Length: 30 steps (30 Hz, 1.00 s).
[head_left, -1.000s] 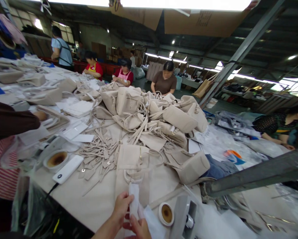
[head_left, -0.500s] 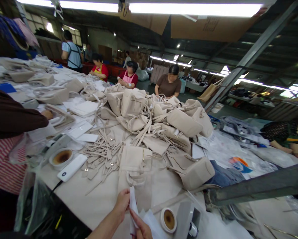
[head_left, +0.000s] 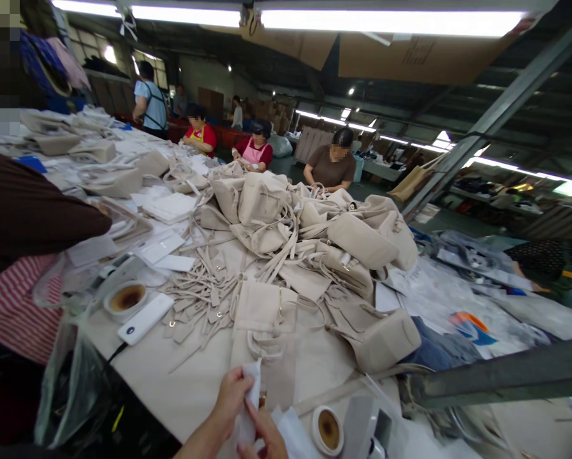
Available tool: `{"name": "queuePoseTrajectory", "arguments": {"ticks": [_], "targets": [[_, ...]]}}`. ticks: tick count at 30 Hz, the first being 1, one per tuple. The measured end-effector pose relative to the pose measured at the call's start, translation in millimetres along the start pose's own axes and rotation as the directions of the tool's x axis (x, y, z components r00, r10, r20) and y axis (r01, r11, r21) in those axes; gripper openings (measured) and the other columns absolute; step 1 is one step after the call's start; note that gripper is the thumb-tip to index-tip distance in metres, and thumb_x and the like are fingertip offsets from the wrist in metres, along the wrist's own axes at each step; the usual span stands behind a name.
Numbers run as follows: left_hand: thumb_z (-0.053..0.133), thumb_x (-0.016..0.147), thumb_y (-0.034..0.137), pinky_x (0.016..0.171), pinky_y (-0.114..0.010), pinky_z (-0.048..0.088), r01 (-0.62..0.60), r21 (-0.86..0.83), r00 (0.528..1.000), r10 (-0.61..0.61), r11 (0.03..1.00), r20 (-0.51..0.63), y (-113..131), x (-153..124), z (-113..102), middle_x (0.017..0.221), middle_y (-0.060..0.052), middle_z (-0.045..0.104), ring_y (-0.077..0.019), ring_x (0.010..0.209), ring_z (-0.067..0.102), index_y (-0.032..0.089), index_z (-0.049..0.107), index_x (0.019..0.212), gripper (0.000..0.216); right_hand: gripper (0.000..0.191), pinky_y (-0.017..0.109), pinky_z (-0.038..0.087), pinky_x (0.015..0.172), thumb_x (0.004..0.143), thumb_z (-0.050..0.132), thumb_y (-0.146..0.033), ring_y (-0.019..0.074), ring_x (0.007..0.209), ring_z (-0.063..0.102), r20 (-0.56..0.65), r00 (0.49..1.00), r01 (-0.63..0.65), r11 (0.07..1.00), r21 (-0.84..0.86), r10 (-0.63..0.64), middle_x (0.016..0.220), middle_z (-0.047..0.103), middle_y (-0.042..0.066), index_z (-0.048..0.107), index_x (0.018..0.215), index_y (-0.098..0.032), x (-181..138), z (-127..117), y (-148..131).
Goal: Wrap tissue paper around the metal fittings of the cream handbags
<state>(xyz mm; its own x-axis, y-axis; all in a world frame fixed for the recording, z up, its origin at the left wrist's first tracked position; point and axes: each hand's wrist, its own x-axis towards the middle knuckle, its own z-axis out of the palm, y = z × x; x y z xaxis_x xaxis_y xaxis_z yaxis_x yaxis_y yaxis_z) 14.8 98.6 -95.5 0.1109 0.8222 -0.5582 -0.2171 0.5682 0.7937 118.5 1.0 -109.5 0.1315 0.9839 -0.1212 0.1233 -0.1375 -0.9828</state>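
Between my two hands is a folded strip of thin white tissue paper (head_left: pixel 248 428), held near the table's front edge. My left hand (head_left: pixel 232 394) pinches its upper end, thumb on top. The fingers of my right hand (head_left: pixel 265 435) close on it lower down; the bottom of this hand is cut off by the frame. Just beyond lies a flat beige handbag (head_left: pixel 257 306) with a gold zip and its handles toward me. More white tissue paper (head_left: pixel 293 430) lies right of my right hand. A small gold fitting shows beside the strip, too small to name.
Beige bags (head_left: pixel 266 197) are heaped mid-table, with loose straps (head_left: pixel 204 293) at their left. Round brown-stained dishes (head_left: pixel 328 428) (head_left: pixel 125 298) and a white power bank (head_left: pixel 145 319) lie nearby. A metal post (head_left: pixel 500 373) crosses at right. A co-worker's brown sleeve (head_left: pixel 37 210) reaches in from the left.
My hands have drawn closer together on the tissue paper, and the strip has tilted and sits slightly lower. The whole view has shifted a little, so the table appears farther right.
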Motion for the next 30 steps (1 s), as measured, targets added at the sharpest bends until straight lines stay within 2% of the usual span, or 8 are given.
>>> {"name": "queuePoseTrajectory", "arguments": {"ticks": [3, 5, 9, 14, 19, 23, 27, 30], "targets": [[0.070, 0.052, 0.037, 0.050, -0.025, 0.038, -0.042, 0.070, 0.999, 0.041, 0.997, 0.007, 5, -1, -1, 0.052, 0.003, 0.059, -0.0138, 0.051, 0.053, 0.017, 0.061, 0.062, 0.024, 0.057, 0.024, 0.043, 0.045, 0.072, 0.066, -0.056, 0.0195, 0.067, 0.062, -0.072, 0.961, -0.255, 0.957, 0.137, 0.267, 0.086, 0.072, 0.007, 0.068, 0.117, -0.021, 30, -5, -16], [0.069, 0.052, 0.038, 0.051, -0.025, 0.038, -0.070, 0.121, 0.998, 0.069, 0.990, 0.015, 8, 0, -2, 0.053, 0.002, 0.060, -0.0144, 0.051, 0.053, 0.016, 0.061, 0.061, 0.025, 0.055, 0.023, 0.038, 0.043, 0.068, 0.067, -0.061, 0.0165, 0.058, 0.057, -0.119, 0.924, -0.331, 0.918, 0.220, 0.362, 0.072, 0.067, 0.005, 0.072, 0.100, -0.016, 52, -4, -26], [0.064, 0.054, 0.043, 0.054, -0.027, 0.041, -0.119, 0.212, 0.993, 0.121, 0.970, 0.002, 8, 3, -4, 0.058, 0.000, 0.062, -0.0172, 0.058, 0.055, 0.017, 0.058, 0.062, 0.028, 0.044, 0.021, 0.030, 0.041, 0.058, 0.073, -0.058, 0.0094, 0.047, 0.041, -0.110, 0.926, -0.319, 0.904, 0.285, 0.362, 0.054, 0.052, -0.003, 0.065, 0.068, -0.016, 78, 11, -33], [0.054, 0.061, 0.041, 0.056, -0.030, 0.042, -0.185, 0.321, 0.964, 0.235, 0.929, -0.123, 9, 7, -8, 0.055, 0.005, 0.052, -0.0177, 0.054, 0.052, 0.024, 0.048, 0.068, 0.020, 0.039, 0.020, 0.021, 0.040, 0.061, 0.068, -0.054, 0.0064, 0.043, 0.030, -0.077, 0.913, -0.354, 0.871, 0.339, 0.401, 0.048, 0.039, -0.009, 0.058, 0.067, -0.017, 78, 22, -30], [0.052, 0.062, 0.034, 0.072, -0.033, 0.046, -0.317, 0.395, 0.920, 0.381, 0.862, -0.093, 14, 0, -6, 0.070, -0.001, 0.059, -0.0216, 0.072, 0.058, 0.024, 0.054, 0.063, 0.011, 0.038, 0.019, 0.020, 0.041, 0.060, 0.068, -0.051, 0.0061, 0.043, 0.031, -0.071, 0.910, -0.359, 0.864, 0.353, 0.407, 0.051, 0.043, -0.007, 0.062, 0.073, -0.016, 76, 21, -30], [0.052, 0.066, 0.040, 0.071, -0.035, 0.048, -0.312, 0.378, 0.936, 0.349, 0.872, -0.033, 11, -3, -3, 0.068, -0.004, 0.065, -0.0238, 0.071, 0.062, 0.022, 0.062, 0.065, 0.021, 0.039, 0.019, 0.022, 0.041, 0.057, 0.069, -0.049, 0.0065, 0.043, 0.034, -0.098, 0.903, -0.360, 0.861, 0.360, 0.418, 0.051, 0.047, -0.007, 0.060, 0.077, -0.017, 76, 21, -28], [0.060, 0.059, 0.043, 0.065, -0.033, 0.048, -0.276, 0.333, 0.957, 0.290, 0.901, 0.008, 10, 0, -3, 0.058, -0.001, 0.065, -0.0220, 0.063, 0.061, 0.021, 0.061, 0.059, 0.022, 0.038, 0.019, 0.020, 0.038, 0.056, 0.069, -0.052, 0.0060, 0.039, 0.032, -0.136, 0.876, -0.394, 0.850, 0.351, 0.463, 0.047, 0.046, -0.007, 0.052, 0.066, -0.020, 74, 21, -22], [0.064, 0.055, 0.045, 0.068, -0.032, 0.048, -0.242, 0.293, 0.969, 0.247, 0.925, 0.020, 13, 1, -5, 0.062, -0.002, 0.066, -0.0217, 0.067, 0.062, 0.020, 0.062, 0.061, 0.026, 0.037, 0.019, 0.018, 0.037, 0.058, 0.067, -0.053, 0.0066, 0.038, 0.031, -0.111, 0.870, -0.416, 0.835, 0.360, 0.481, 0.046, 0.044, -0.008, 0.057, 0.066, -0.018, 76, 22, -20]]}}
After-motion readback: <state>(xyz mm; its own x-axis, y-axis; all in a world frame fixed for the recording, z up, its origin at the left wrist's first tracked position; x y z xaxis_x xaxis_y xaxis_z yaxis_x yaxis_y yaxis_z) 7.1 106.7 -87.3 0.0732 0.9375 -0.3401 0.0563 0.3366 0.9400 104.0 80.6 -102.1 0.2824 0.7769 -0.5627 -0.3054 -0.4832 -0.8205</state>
